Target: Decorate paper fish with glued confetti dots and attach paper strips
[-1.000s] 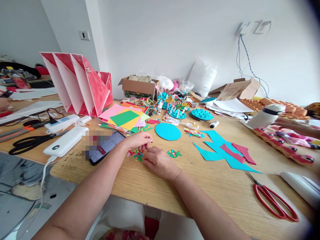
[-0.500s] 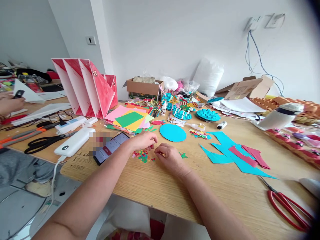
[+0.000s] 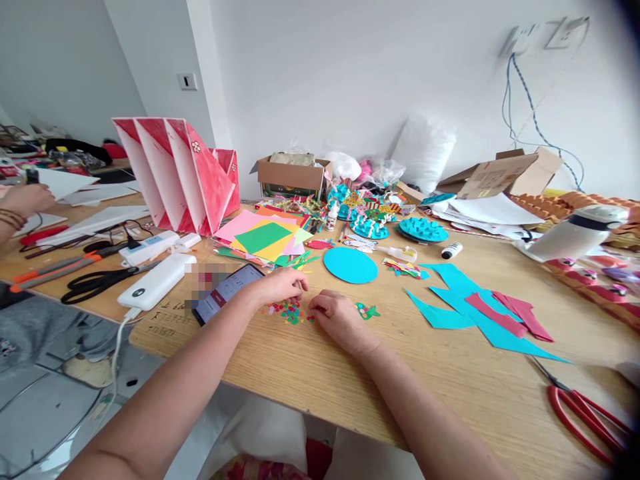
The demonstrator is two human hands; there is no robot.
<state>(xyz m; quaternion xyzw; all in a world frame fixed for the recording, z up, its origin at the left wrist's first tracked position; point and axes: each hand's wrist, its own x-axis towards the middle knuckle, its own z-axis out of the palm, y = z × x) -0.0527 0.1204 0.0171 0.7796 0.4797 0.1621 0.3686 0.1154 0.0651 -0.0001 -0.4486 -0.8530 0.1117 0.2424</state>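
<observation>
My left hand (image 3: 284,285) hovers at the far edge of a pile of small coloured paper dots (image 3: 293,313), its fingers bent downward and drawn together. Any piece between those fingertips is too small to make out. Just right of the pile, my right hand (image 3: 337,319) rests low over the table, thumb and fingers pinched together; what they hold, if anything, is hidden. Beside the right hand lies a green fish-shaped paper cutout (image 3: 367,311) with small coloured dots on it. A blue paper oval (image 3: 351,265) lies flat beyond both hands.
A phone (image 3: 225,293) lies under my left forearm, near a white power bank (image 3: 157,283). Coloured paper sheets (image 3: 263,237) are stacked behind. Blue paper scraps (image 3: 457,300) and red-handled scissors (image 3: 583,413) lie to the right. A co-worker's hand (image 3: 30,200) holds something at far left.
The whole view has shifted slightly. My left hand has dipped toward the dots, and my right hand has moved slightly left, showing more of the green fish. The co-worker's white paper has moved.
</observation>
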